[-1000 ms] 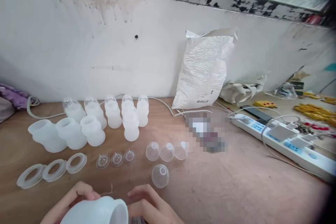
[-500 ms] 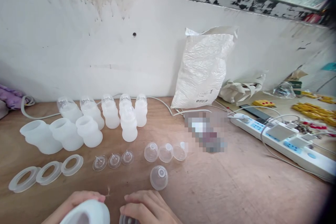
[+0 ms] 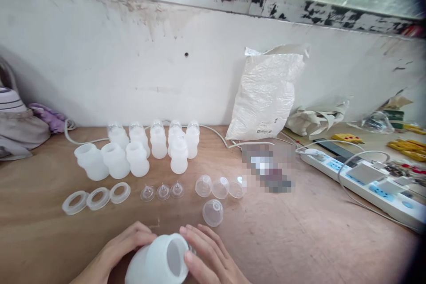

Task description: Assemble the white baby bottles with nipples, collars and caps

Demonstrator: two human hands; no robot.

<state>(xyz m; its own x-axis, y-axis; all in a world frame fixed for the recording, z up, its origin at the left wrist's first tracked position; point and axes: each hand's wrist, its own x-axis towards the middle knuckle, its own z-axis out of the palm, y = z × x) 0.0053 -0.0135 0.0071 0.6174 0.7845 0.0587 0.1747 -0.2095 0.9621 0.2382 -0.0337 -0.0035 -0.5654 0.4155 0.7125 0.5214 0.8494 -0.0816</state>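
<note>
My left hand [image 3: 123, 248] is wrapped round a white translucent baby bottle [image 3: 156, 259], tilted with its open mouth towards the right. Fingers of my right hand [image 3: 213, 255] are curled beside the bottle's mouth; a clear ridged bottle part [image 3: 192, 250] is mostly hidden behind them. In front lie several things in rows: screw collars [image 3: 98, 199] at the left, clear nipples [image 3: 163, 191] in the middle, and clear dome caps [image 3: 220, 187] to their right. One more cap [image 3: 213, 213] sits nearer my right hand.
Behind the collars stand open bottles [image 3: 115, 162], with several capped bottles [image 3: 158, 140] further back. A white plastic bag [image 3: 266, 97] leans at the wall. A power strip [image 3: 362, 182] with plugs and cables runs along the right. Fabric bags [image 3: 20, 120] lie far left.
The view has swung left and up. My hands have come closer together, and the bottle's mouth is now beside my right fingers. The clear part in my right hand is more hidden.
</note>
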